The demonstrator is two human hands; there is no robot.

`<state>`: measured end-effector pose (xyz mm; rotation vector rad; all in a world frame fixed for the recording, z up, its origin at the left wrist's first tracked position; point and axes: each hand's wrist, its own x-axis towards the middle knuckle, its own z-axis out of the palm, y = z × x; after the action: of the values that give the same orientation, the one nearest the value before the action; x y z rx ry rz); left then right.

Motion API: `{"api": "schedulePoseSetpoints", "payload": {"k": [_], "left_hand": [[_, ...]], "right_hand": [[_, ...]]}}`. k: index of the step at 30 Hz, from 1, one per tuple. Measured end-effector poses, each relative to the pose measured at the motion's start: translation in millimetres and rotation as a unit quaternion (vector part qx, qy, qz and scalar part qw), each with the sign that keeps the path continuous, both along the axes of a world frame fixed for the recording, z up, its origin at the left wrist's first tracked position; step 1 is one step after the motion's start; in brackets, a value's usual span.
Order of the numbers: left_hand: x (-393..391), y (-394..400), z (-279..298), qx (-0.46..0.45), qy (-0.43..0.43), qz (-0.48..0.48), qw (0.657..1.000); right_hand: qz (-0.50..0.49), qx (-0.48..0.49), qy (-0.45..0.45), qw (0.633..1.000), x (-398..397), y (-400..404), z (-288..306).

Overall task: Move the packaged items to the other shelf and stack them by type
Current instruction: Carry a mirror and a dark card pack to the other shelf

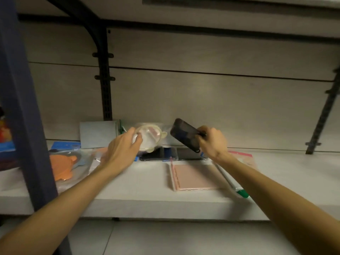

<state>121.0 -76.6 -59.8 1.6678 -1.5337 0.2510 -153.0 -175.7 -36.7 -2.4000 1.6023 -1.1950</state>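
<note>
The shelf (139,183) is plain pale grey-white, its back panel (202,100) a dull beige-grey crossed by thin dark seams. A dark navy post (22,111) stands at left. The bear-shaped item (63,168) is orange inside clear wrap; the round packaged item (150,137) is cream with pink. The phone case (185,134) is glossy black, the notebook (193,178) dusty pink, the pen (231,181) white with a green cap.

Single head-worn wide-angle view, facing forward and down, close over white shelf (147,183).
</note>
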Motion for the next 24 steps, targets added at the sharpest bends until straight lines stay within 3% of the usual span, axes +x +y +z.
{"api": "schedulePoseSetpoints", "payload": {"k": [6, 11, 19, 24], "left_hand": [[-38, 1, 21, -0.083, 0.225, -0.008, 0.971], [-85, 1, 42, -0.104, 0.326, -0.036, 0.939], [-221, 4, 65, -0.041, 0.429, -0.108, 0.896], [-337, 10, 63, -0.041, 0.382, -0.154, 0.91]], "right_hand": [[0.004, 0.02, -0.118, 0.993, -31, 19, 1], [0.045, 0.028, -0.222, 0.974, -76, 36, 6], [0.057, -0.024, -0.302, 0.951, -210, 71, 19], [0.033, -0.078, -0.294, 0.952, -323, 101, 14]]}}
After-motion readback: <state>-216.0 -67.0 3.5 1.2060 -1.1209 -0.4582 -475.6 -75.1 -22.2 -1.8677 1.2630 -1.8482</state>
